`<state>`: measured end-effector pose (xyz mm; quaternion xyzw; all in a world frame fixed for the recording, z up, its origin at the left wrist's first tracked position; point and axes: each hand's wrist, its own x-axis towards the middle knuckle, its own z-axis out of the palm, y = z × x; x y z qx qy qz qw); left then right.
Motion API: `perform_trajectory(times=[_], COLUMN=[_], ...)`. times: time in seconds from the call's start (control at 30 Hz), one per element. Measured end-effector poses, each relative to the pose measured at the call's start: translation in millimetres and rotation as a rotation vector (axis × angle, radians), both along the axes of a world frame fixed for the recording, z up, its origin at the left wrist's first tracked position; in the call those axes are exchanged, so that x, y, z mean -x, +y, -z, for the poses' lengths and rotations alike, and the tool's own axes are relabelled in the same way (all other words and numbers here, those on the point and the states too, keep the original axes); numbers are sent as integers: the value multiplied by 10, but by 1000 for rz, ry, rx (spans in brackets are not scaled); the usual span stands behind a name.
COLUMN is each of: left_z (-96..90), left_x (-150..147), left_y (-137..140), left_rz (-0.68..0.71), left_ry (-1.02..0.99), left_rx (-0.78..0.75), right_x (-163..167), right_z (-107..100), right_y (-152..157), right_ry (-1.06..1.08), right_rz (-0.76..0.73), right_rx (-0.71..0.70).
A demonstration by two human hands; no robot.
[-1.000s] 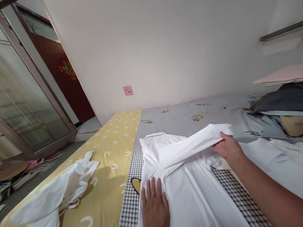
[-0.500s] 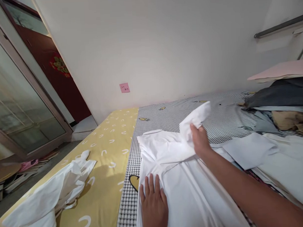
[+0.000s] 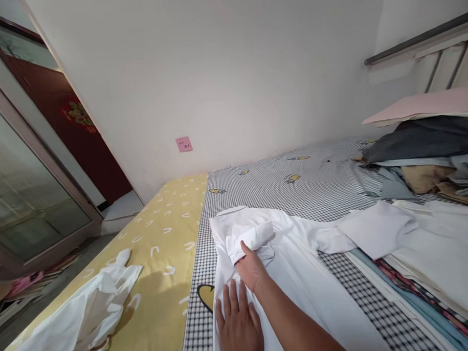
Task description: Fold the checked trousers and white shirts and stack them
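Observation:
A white long-sleeved shirt (image 3: 299, 291) lies spread over the bed in front of me. My left hand (image 3: 239, 318) rests flat on its left side, fingers stretched out. Just beyond it, my right hand (image 3: 250, 269) grips a white sleeve (image 3: 255, 237) that is bunched and folded back over the upper part of the shirt. The thumb is on top of the cloth, while the other fingers are partly hidden beneath it. Another sleeve (image 3: 334, 237) stretches to the right, its end near a folded pale garment.
A crumpled white garment (image 3: 88, 308) lies on the yellow sheet (image 3: 161, 285) at left. At right are stacked folded clothes (image 3: 443, 240), with a dark pile (image 3: 420, 138) topped by a pink item (image 3: 427, 105) behind. A wall (image 3: 230, 78) bounds the bed's far side.
My right hand has brought the raised sleeve left and down onto the shirt, close to my left hand. The left hand stays flat in place. The view has turned slightly right.

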<state>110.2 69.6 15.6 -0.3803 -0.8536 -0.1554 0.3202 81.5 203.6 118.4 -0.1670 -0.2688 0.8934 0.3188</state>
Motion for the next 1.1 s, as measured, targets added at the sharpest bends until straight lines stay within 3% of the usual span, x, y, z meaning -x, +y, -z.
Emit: perform_trajectory(times=[0.13, 0.27, 0.4, 0.47, 0.5, 0.63, 0.7, 0.8, 0.9, 1.03, 1.1], left_z=[-101, -115, 22, 82, 96, 20, -62, -163, -201, -187, -176], left_x=[-62, -77, -10, 18, 23, -23, -63, -109, -133, -139, -135], left_y=[14, 5, -66, -96, -103, -75, -48, -23, -20, -18, -15], left_rz=[-3, 1, 97, 142, 147, 85, 46, 17, 12, 4, -2], left_ry=[-28, -19, 77, 124, 130, 39, -20, -70, -92, -90, -85], left_rx=[-6, -4, 24, 25, 27, 38, 30, 18, 16, 2, -2], right_x=[-99, -154, -327, -441, -494, -657, -742, -897, -977, -778, -600], right_z=[200, 132, 3, -62, -89, -84, 1, 159, 216, 28, -124], right_y=[-28, -135, -491, -633, -668, -538, -367, -82, 163, 387, 502], right_ry=[-75, -115, -162, -201, -240, -448, -507, -642, -777, -632, -585], right_rz=[-70, -129, -295, -398, -390, -49, 68, 284, 366, 188, 169], right_rx=[91, 123, 112, -41, -189, -891, -1073, -1226, -1230, -984, -923])
